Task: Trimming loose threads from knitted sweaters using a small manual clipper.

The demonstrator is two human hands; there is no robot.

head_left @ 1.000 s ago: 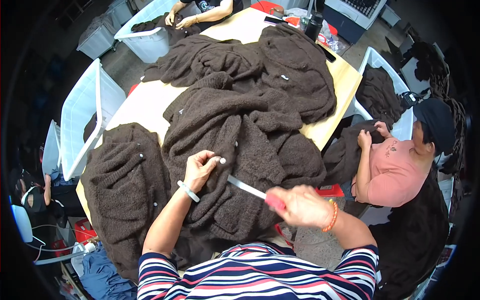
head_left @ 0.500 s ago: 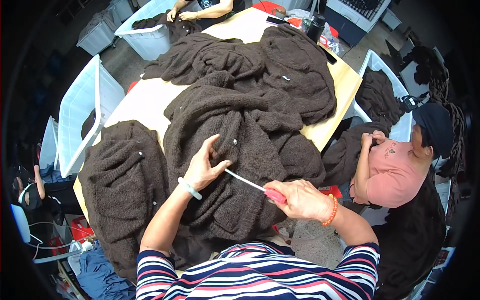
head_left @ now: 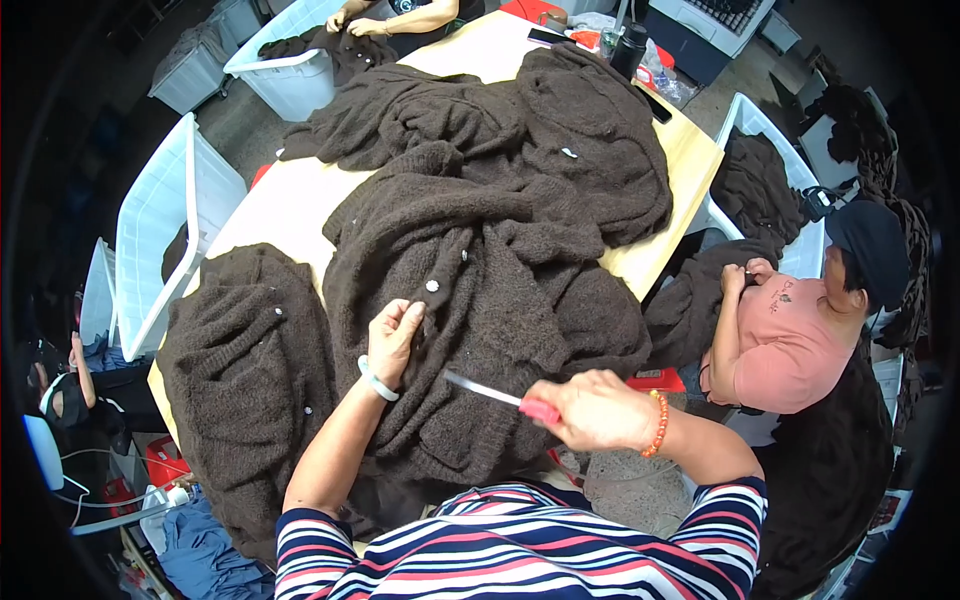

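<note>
A dark brown knit garment [head_left: 520, 300] lies bunched on the table in front of me. My left hand [head_left: 393, 342] pinches its front edge between thumb and fingers, just below a small shiny button [head_left: 432, 286]. A second button [head_left: 464, 256] shows a little farther up. In my right hand [head_left: 602, 408] is a red-handled tool [head_left: 541, 410] with a long, thin, pale shaft, closed in the fingers. Its shaft points left over the knit, the tip apart from my left hand; motion blurs it, and its exact kind does not show.
More brown knits [head_left: 250, 360] are heaped at the left and along the far side of the wooden table [head_left: 290, 205]. White tubs [head_left: 160, 230] stand around it. A co-worker in pink [head_left: 785, 350] handles knitwear at the right; another person's hands [head_left: 362, 25] work at the far side. A black bottle [head_left: 629, 52] stands far right.
My left hand has gone from spread fingers to a pinch on the garment's edge, turning up a button. The tool's tip has drawn away, down and slightly left.
</note>
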